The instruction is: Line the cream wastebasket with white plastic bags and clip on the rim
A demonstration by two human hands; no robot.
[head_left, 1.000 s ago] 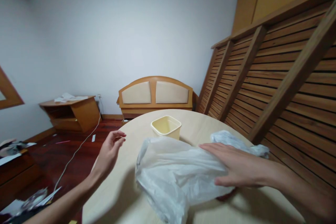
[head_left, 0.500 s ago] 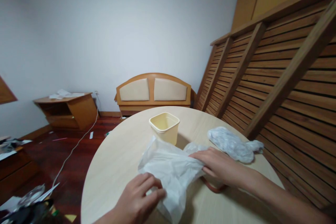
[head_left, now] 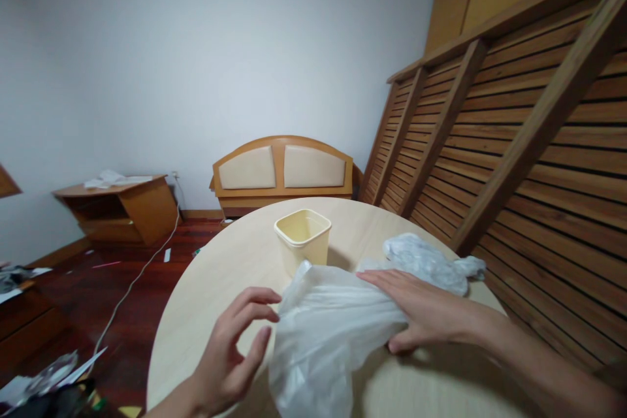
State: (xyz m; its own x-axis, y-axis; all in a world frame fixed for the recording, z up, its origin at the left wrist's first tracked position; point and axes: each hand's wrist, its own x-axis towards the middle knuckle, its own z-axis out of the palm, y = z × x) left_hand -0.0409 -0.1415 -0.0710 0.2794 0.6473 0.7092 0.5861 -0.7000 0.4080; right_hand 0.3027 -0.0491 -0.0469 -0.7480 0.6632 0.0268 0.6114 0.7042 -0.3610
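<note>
A thin white plastic bag (head_left: pixel 318 333) lies crumpled across the near part of the round table, its folds running toward my right hand (head_left: pixel 416 307). The fingers of that hand reach over the bag's right end, with the thumb below, holding it; whatever lies beneath is hidden. Just left of the bag, my left hand (head_left: pixel 235 346) is open, fingers curved and apart, with nothing in it. Behind the bag stands a pale yellow square tub (head_left: pixel 306 251), upright and open at the top. Beyond my right hand rests a bunched, whitish plastic bag (head_left: pixel 426 261).
The round light wood table (head_left: pixel 206 294) carries these things. Behind it is a padded headboard (head_left: pixel 284 166) against the wall. Slatted wooden panels (head_left: pixel 514 157) lean at the right. A low cabinet (head_left: pixel 127 209), a white cable (head_left: pixel 140 277) and scattered clutter are at the left.
My left hand has moved up and opened beside the bag. My right hand has spread farther over the bag's right end, and the reddish-brown edge beneath it is now hidden.
</note>
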